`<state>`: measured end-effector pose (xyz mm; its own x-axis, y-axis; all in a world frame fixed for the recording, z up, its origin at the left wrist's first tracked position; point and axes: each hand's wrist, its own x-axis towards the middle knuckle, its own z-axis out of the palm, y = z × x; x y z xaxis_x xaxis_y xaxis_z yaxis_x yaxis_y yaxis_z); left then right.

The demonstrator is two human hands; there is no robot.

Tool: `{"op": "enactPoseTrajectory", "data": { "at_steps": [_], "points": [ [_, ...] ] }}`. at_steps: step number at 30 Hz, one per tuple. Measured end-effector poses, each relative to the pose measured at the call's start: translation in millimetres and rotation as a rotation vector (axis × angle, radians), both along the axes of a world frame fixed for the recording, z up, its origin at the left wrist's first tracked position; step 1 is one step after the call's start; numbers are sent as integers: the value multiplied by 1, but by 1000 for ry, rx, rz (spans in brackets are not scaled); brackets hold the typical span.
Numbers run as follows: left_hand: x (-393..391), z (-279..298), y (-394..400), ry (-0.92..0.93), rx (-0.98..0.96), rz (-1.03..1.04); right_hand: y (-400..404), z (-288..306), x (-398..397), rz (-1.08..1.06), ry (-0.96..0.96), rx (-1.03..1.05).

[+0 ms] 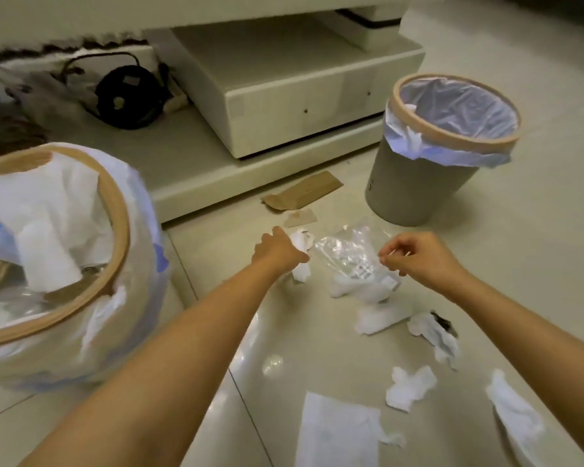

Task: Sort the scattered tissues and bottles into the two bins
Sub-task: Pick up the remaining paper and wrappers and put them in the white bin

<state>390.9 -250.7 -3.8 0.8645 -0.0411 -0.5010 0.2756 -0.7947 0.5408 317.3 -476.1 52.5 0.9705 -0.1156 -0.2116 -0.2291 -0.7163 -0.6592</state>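
Note:
My left hand (279, 249) is closed around a crumpled white tissue (300, 244) on the floor. My right hand (415, 256) pinches the edge of a clear plastic bag (346, 252) that lies over another white tissue (353, 289). Several more tissues lie in front of me, such as a crumpled tissue (408, 387) and a flat sheet (338, 433). The left bin (115, 200), lined with a bag, holds tissues and plastic. The right bin (415, 193) stands beyond my right hand, its liner nearly empty.
Torn brown cardboard (302, 190) lies on the floor between the bins. A low white cabinet (284, 102) on a raised platform stands behind. A black cable coil (129, 96) rests at the back left.

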Motion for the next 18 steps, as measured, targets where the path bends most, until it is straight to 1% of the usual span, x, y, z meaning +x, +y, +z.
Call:
{"op": "enactPoseTrajectory", "data": {
  "at_steps": [3,5,7,9,11,14,16,17,18],
  "points": [
    [10,-45,-14,31,43,119,-28,-27,-5,-63,12,-30],
    [11,-67,-22,3,111,157,-40,-45,-7,-86,21,-56],
    [11,-81,-28,-86,187,173,-46,-61,-8,-66,38,-135],
    [14,-91,-31,-239,209,134,-48,-75,-7,-15,60,-211],
    [21,-98,-30,-385,90,119,-47,-87,-3,30,87,-237],
    [25,-96,-31,-512,-138,165,-39,-104,4,86,129,-272],
    [27,-91,-34,-529,-365,208,-32,-113,9,97,150,-280],
    [29,-91,-35,-516,-461,186,-29,-118,12,93,166,-278],
    [31,-90,-37,-493,-502,117,-25,-122,15,84,184,-271]
  ]
}}
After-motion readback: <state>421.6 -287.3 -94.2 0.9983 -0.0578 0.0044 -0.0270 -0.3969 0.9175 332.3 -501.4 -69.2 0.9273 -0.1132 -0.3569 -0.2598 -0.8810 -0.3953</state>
